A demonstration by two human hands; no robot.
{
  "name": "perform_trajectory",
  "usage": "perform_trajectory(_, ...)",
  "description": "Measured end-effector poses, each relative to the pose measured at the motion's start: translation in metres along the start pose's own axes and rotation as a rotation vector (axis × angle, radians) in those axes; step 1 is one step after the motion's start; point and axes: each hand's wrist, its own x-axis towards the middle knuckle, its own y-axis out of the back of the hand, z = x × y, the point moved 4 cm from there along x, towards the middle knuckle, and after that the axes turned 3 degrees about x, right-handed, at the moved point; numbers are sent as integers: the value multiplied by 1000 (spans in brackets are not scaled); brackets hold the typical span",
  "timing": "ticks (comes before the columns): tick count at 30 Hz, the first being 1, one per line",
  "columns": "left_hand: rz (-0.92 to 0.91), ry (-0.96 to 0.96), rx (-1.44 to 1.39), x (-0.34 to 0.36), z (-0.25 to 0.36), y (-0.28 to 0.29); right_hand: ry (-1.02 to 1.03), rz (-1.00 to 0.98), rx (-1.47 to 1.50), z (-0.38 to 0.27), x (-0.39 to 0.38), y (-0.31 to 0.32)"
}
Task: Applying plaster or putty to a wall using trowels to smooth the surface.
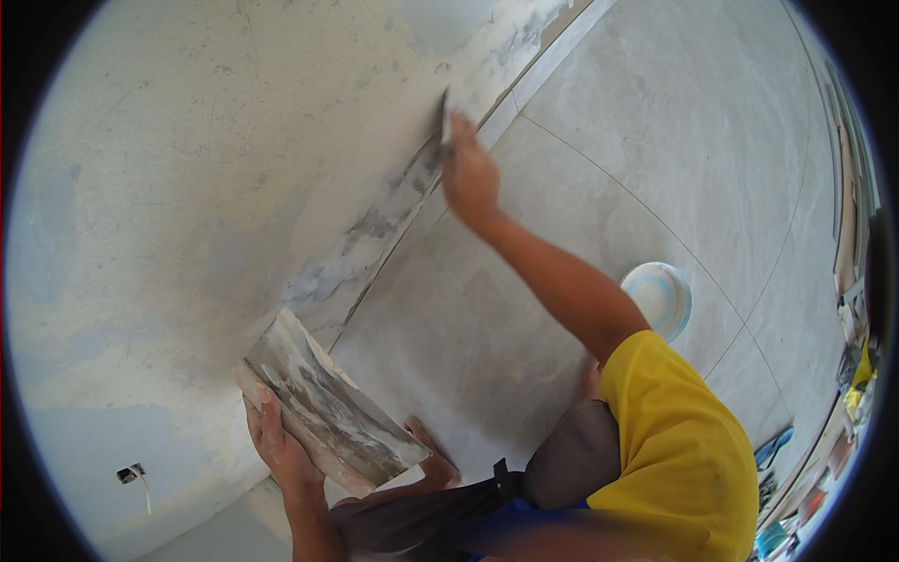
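Note:
My right hand (471,180) is closed around a thin plastering trowel (445,117), seen nearly edge-on, its blade against the lower part of the wall (234,178). Grey and white smears of plaster run along the wall's foot below the blade. My left hand (279,445) grips a plaster-caked board (342,407) by its left edge, close to the wall. Wet-looking grey-brown plaster streaks the board's face, and its rim is crusted white. How the right fingers wrap the trowel is partly hidden.
A round white tub (659,298) stands on the tiled floor (646,131) beside my right elbow. An electrical box (131,473) with a white wire sticks out of the wall at lower left. Assorted tools and materials (815,487) lie along the right side. My bare foot (435,459) is under the board.

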Motion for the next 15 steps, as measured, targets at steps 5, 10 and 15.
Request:
perform_trajectory(5, -24, 22, 24, 6, -4, -14, 209, -296, 155, -66, -74, 8)
perform_trajectory(10, -28, 77, -19, 5, -1, -11, -305, -293, 278, -44, -53, 28)
perform_trajectory(15, -71, 79, -5, 6, 1, -16, -594, -14, 543, 59, 14, 29)
